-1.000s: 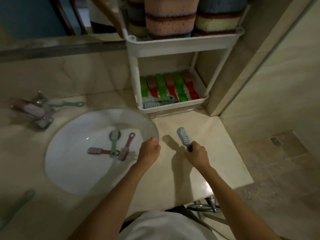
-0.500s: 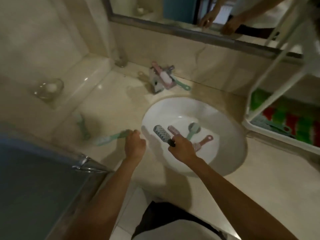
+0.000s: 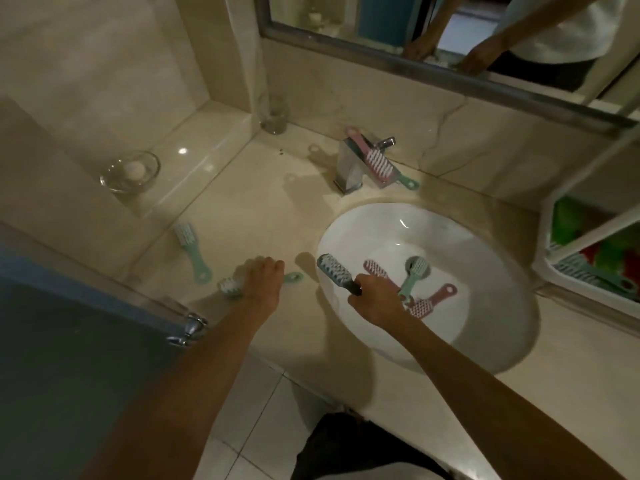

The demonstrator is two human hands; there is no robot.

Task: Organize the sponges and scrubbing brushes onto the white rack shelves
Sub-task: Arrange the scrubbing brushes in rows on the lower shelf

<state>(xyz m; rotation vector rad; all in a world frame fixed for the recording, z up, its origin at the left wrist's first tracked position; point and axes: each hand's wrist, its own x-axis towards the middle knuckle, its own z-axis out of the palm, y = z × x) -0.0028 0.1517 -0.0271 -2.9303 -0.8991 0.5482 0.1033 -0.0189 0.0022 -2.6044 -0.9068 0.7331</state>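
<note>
Right hand (image 3: 375, 301) grips blue-grey scrubbing brush (image 3: 335, 273) over sink (image 3: 485, 341) at centre; left hand (image 3: 263, 284) closes on green scrubbing brush (image 3: 230, 286) lying on counter (image 3: 249, 216), left of centre.

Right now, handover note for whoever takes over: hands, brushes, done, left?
Right hand grips a blue brush over the sink. Left hand is closing on a green brush on the counter.
Loose: a green brush on the counter, three in the sink, two by the faucet.
Done: some brushes in the white rack.
Left: rack the rest.
</note>
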